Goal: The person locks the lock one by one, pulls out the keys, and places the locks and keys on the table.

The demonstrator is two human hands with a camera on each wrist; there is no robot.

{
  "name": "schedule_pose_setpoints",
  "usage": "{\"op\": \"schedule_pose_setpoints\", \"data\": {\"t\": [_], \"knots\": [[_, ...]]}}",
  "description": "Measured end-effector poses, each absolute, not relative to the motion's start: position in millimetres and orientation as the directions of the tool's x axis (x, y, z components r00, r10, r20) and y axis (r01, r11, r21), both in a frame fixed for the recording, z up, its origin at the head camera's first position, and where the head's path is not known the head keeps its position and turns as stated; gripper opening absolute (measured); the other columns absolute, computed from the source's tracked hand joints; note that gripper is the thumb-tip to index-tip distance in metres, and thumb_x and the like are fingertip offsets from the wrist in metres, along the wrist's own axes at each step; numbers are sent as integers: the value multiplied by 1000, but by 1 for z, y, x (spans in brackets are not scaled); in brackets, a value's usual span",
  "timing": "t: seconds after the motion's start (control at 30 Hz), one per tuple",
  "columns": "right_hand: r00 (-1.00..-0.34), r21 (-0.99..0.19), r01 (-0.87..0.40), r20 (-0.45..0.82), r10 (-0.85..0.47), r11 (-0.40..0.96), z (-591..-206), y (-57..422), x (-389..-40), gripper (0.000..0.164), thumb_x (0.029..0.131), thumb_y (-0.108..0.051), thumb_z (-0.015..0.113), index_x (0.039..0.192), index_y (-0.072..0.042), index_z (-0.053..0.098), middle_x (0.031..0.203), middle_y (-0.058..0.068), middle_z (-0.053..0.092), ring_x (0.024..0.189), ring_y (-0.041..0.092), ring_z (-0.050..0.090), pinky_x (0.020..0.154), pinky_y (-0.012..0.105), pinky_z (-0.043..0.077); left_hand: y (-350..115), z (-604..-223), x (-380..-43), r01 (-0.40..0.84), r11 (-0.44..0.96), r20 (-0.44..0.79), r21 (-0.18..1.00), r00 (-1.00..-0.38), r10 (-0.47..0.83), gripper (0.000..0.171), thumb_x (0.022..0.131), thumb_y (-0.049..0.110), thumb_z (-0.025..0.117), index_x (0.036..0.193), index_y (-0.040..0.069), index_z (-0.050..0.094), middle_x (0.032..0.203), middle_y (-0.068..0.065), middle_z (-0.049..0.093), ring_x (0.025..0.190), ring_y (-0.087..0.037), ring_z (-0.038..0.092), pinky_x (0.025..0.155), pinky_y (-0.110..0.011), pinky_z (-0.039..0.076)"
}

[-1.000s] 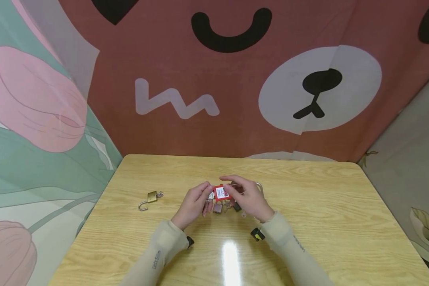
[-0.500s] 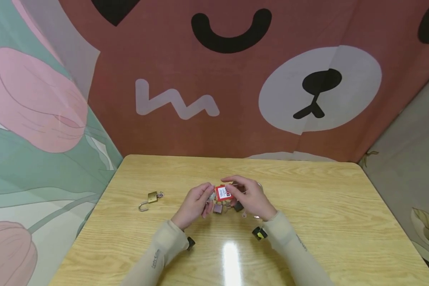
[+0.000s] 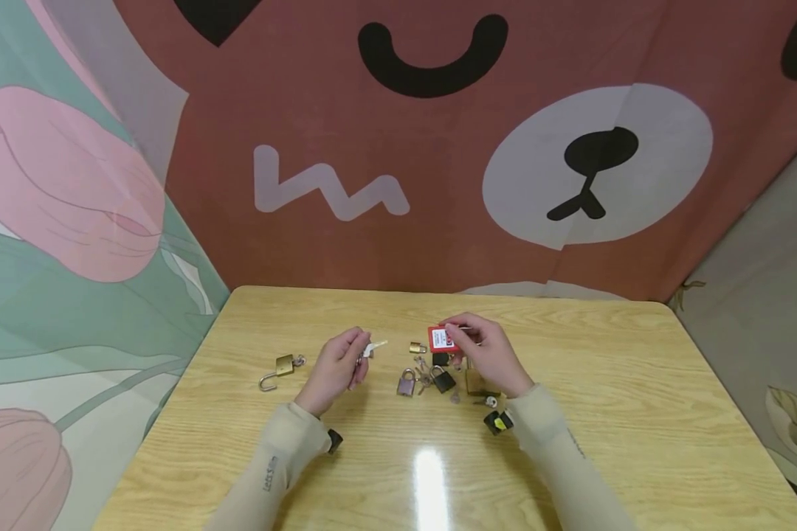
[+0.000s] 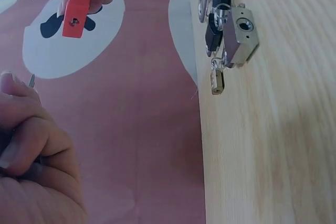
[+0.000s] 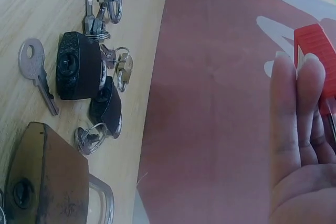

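Note:
My right hand [image 3: 494, 352] holds a red padlock [image 3: 441, 339] with a white label, raised over the table. Its metal shackle points back toward the palm, and its keyhole [image 4: 74, 22] faces the left wrist view. Off to the left, my left hand [image 3: 333, 366] pinches a key [image 3: 376, 346] whose blade points toward the padlock, with a gap between them. Curled fingers hide the rest of what the left hand holds. Below and between the hands lie a purple padlock [image 3: 406, 384], a black padlock [image 3: 443, 380] and a small brass padlock [image 3: 417, 347].
An unlocked brass padlock [image 3: 284, 365] with its shackle swung out lies on the left of the wooden table [image 3: 611, 413]. A large brass padlock [image 5: 58, 182], a second black padlock [image 5: 106, 108] and a loose key [image 5: 35, 72] lie under the right hand. A printed curtain [image 3: 438, 251] stands behind.
Both hands have drawn apart: the left moved left with the key, the right moved right and away with the red padlock. The padlocks between them now show more fully.

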State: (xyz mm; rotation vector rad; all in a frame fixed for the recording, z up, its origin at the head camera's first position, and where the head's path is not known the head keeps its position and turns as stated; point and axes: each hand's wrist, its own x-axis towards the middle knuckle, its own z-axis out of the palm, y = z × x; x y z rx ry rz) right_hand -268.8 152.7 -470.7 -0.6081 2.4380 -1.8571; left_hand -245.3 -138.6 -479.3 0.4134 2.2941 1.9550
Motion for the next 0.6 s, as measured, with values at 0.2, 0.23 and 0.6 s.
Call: {"op": "schedule_pose_setpoints", "data": {"t": [0.2, 0.23, 0.6], "knots": [[-927, -930, -290, 214, -309, 226, -469, 150, -267, 28, 107, -25, 61, 124, -5, 70, 97, 17, 71, 67, 44, 67, 60, 36, 62, -140, -480, -247, 183, 262, 120, 948, -964, 239, 43, 112, 32, 46, 88, -3, 55, 57, -1, 47, 46, -10, 40, 43, -21, 34], [-926, -930, -290, 214, -311, 225, -469, 150, -267, 28, 107, -25, 61, 124, -5, 70, 98, 17, 71, 66, 42, 68, 60, 36, 61, -142, -481, -249, 187, 302, 118, 935, -965, 233, 43, 112, 31, 47, 87, -2, 55, 58, -1, 46, 48, -10, 39, 44, -22, 34], [-916, -926, -285, 188, -353, 248, -471, 146, -268, 27, 106, -28, 62, 123, -9, 70, 96, 14, 72, 67, 42, 68, 64, 48, 62, -157, -509, -260, 158, 714, -74, 682, -957, 282, 21, 108, 25, 58, 92, 13, 64, 73, 1, 59, 61, -11, 43, 56, -26, 39]]}}
